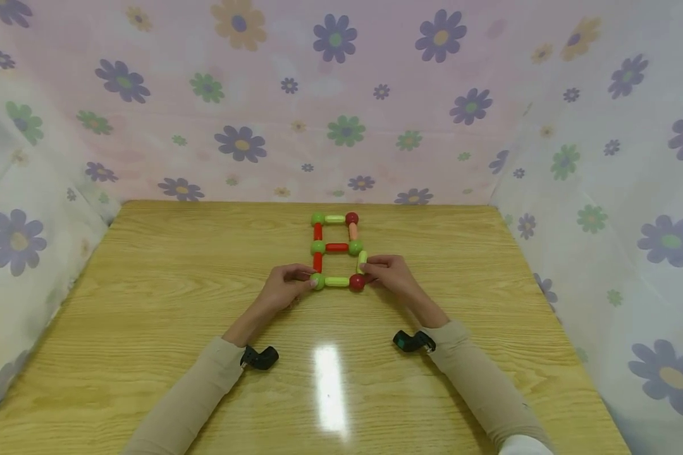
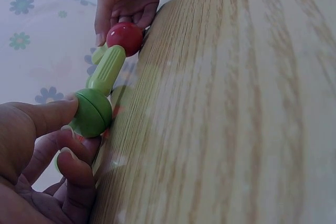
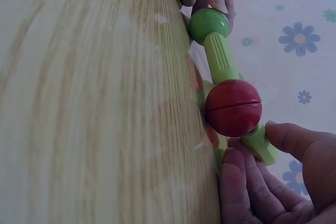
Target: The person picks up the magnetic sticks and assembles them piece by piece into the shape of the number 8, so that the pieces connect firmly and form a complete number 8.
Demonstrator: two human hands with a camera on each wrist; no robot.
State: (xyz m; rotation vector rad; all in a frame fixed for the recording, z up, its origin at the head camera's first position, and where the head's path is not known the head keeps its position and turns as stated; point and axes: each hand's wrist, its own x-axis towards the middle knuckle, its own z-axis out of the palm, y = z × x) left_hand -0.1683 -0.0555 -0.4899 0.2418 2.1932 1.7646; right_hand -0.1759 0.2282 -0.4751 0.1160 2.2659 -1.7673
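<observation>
A ladder-shaped figure of balls and rods lies on the table. At its near left corner my left hand (image 1: 283,286) pinches a green ball (image 2: 93,113) between thumb and fingers. My right hand (image 1: 394,276) holds a yellow-green rod (image 3: 260,145) by its sides, just beyond the dark red ball (image 1: 356,282) at the near right corner. This rod's far end lies beside the middle right green ball (image 1: 355,247), slightly out of line with it. Between the two near balls runs another yellow-green rod (image 1: 337,282). A red rod (image 1: 317,262) leads away from the left hand's ball.
The far square has a green ball (image 1: 317,219), a dark red ball (image 1: 351,218), a yellow-green rod (image 1: 334,218) and a salmon rod (image 1: 353,232). A red crossbar rod (image 1: 337,247) divides the squares. Flowered cloth (image 1: 341,95) surrounds the wooden table (image 1: 205,240) behind and at the sides.
</observation>
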